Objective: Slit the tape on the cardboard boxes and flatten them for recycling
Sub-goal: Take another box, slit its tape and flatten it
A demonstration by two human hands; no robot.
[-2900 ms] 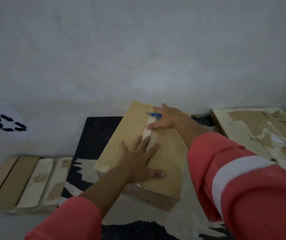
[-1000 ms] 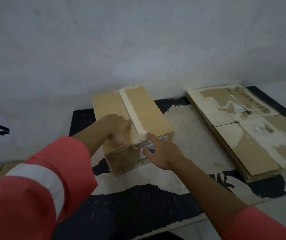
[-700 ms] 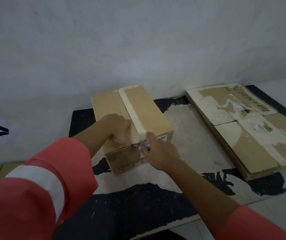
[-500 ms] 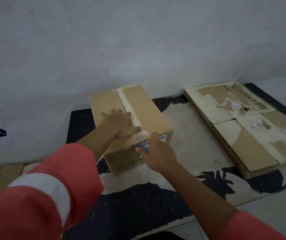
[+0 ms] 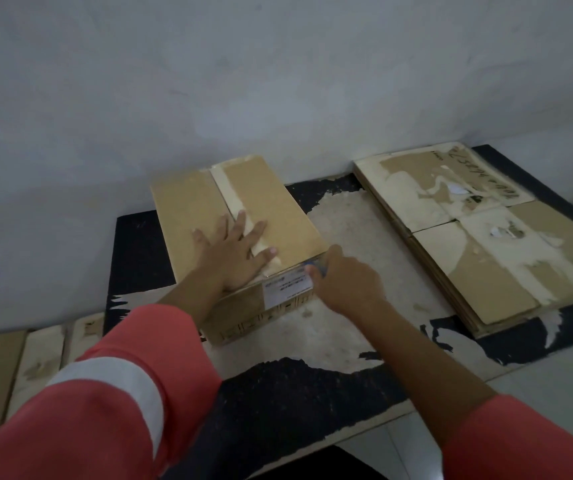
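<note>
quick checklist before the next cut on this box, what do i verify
1. Steady box: ok, the left hand lies flat on its top.
2. Grip: ok, the right hand holds the blue cutter at the box's near top edge.
3. Left hand clear of the cutter: not ok, its thumb lies close by.
4. Blade out: cannot tell, the hand hides it.
5. Slit in the top tape: cannot tell; flaps lie shut.
6. Clearance from the flattened stack: ok, it lies apart on the right.

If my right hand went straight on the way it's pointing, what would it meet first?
The cardboard box: the right hand, gripping a blue cutter, points at its near top edge, seemingly already touching. Past that, likely the left hand's thumb.
</note>
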